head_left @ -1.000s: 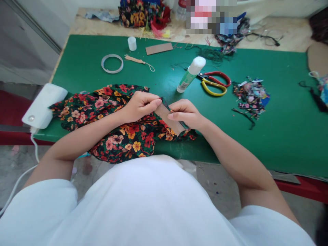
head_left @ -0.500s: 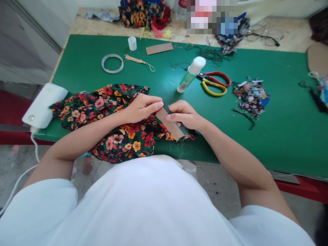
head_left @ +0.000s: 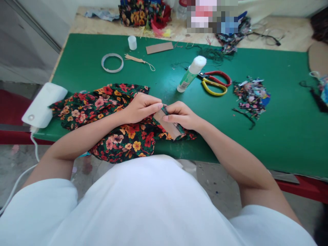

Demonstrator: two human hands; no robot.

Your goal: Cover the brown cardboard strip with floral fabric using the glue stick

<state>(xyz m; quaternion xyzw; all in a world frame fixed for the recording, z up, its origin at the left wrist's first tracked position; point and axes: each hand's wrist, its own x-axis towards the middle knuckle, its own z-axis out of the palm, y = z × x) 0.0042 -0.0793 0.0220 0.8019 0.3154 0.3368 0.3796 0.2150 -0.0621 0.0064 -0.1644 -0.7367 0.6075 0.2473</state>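
Observation:
Both hands grip a small brown cardboard strip [head_left: 169, 127] whose right edge is wrapped in floral cloth. My left hand [head_left: 143, 108] pinches its upper end between thumb and fingers. Along the right edge, my right hand [head_left: 181, 114] presses with the thumb on the card and the fingers curled behind. The floral fabric [head_left: 118, 141], dark with red, yellow and pink flowers, lies bunched under my left forearm and around the strip. Beyond my hands, a glue stick [head_left: 191, 74] with a white cap stands on the green mat [head_left: 287, 136].
Scissors [head_left: 215, 83] with red and yellow handles lie behind the glue stick. Fabric scraps [head_left: 252, 97] are heaped at the right. A tape ring [head_left: 112, 63], white cap [head_left: 132, 42], cardboard piece [head_left: 159, 48] and tassel [head_left: 135, 59] sit farther back. A white corded device [head_left: 44, 105] rests at the left edge.
The cardboard strip has shifted slightly left, and my right thumb has slid a little left along with it. More cloth shows folded over its right edge. My left hand has barely moved.

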